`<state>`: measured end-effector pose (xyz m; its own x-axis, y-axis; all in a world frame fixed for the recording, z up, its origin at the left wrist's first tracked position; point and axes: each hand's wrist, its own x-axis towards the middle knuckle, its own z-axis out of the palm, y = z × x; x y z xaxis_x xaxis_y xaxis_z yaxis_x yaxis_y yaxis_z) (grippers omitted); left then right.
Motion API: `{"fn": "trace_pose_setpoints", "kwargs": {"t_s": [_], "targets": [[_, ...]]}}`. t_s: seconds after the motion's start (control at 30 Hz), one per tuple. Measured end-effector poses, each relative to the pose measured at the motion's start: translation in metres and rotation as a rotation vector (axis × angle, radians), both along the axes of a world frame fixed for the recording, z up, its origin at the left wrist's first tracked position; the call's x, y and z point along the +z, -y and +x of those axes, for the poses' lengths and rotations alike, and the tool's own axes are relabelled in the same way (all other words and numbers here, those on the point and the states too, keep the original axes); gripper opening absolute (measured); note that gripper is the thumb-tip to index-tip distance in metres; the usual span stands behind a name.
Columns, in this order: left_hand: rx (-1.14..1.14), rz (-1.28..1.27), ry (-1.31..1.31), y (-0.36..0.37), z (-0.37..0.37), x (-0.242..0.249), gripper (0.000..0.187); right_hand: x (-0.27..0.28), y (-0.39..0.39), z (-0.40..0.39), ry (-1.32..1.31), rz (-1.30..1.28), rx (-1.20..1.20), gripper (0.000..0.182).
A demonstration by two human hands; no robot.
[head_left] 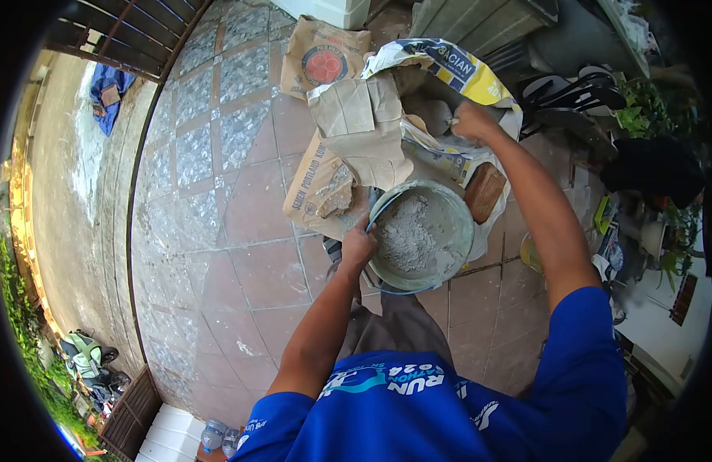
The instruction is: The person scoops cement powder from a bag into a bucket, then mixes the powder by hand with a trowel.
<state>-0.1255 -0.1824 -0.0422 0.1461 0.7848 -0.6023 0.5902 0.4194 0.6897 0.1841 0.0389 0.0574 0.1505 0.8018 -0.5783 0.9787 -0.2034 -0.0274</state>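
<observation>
Right hand [477,123] closed around a trowel [433,115], left hand [360,245] clamped at the rim of a bucket [470,231], a person works in the head view. Gray powder [406,237] could spill should the bucket tip or the trowel snag the open bag [457,68] around it. Its blade points leftward, long axis roughly crosswise; the bucket's mouth faces up.

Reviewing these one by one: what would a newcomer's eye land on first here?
Probably the bucket of grey powder near the centre, the left hand at its rim. Above it, the right hand holds a tool inside an open sack. The bright blue shirt dominates the bottom.
</observation>
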Motion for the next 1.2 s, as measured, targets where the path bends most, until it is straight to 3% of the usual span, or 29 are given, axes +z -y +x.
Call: {"fn": "trace_pose_setpoints", "kwargs": {"t_s": [0.07, 0.17, 0.2, 0.3, 0.43, 0.57, 0.73, 0.83, 1.07, 1.2], "targets": [[-0.018, 0.010, -0.015, 0.003, 0.001, -0.004, 0.038, -0.022, 0.006, -0.018, -0.012, 0.099, 0.010, 0.035], [-0.041, -0.045, -0.056, -0.004, 0.001, -0.002, 0.038, -0.023, 0.006, 0.014, -0.266, -0.008, -0.242, 0.038], [-0.045, -0.045, -0.044, -0.005, 0.000, -0.001, 0.039, -0.022, 0.010, 0.030, -0.371, -0.007, -0.178, 0.034], [-0.042, 0.002, -0.034, 0.003, -0.002, -0.017, 0.039, 0.028, 0.035, 0.050, -0.658, -0.072, -0.477, 0.031], [-0.068, 0.028, -0.071, 0.001, -0.001, -0.014, 0.038, 0.046, 0.065, 0.070, -0.821, -0.035, -0.566, 0.035], [-0.059, 0.136, -0.033, 0.007, -0.003, -0.033, 0.037, 0.064, 0.100, 0.068, -0.890, 0.085, -0.648, 0.039], [-0.060, 0.144, -0.091, 0.006, 0.001, -0.017, 0.039, 0.085, 0.150, 0.065, -0.959, 0.359, -0.669, 0.046], [-0.074, 0.135, -0.099, 0.005, 0.001, -0.014, 0.040, 0.108, 0.191, 0.064, -0.958, 0.368, -0.632, 0.048], [-0.009, 0.210, -0.010, 0.016, 0.000, -0.006, 0.039, 0.119, 0.322, 0.043, -1.043, 0.111, -0.812, 0.048], [0.048, 0.210, -0.099, 0.032, 0.001, -0.001, 0.037, 0.071, 0.366, 0.013, -0.852, 0.015, -0.838, 0.045]]}}
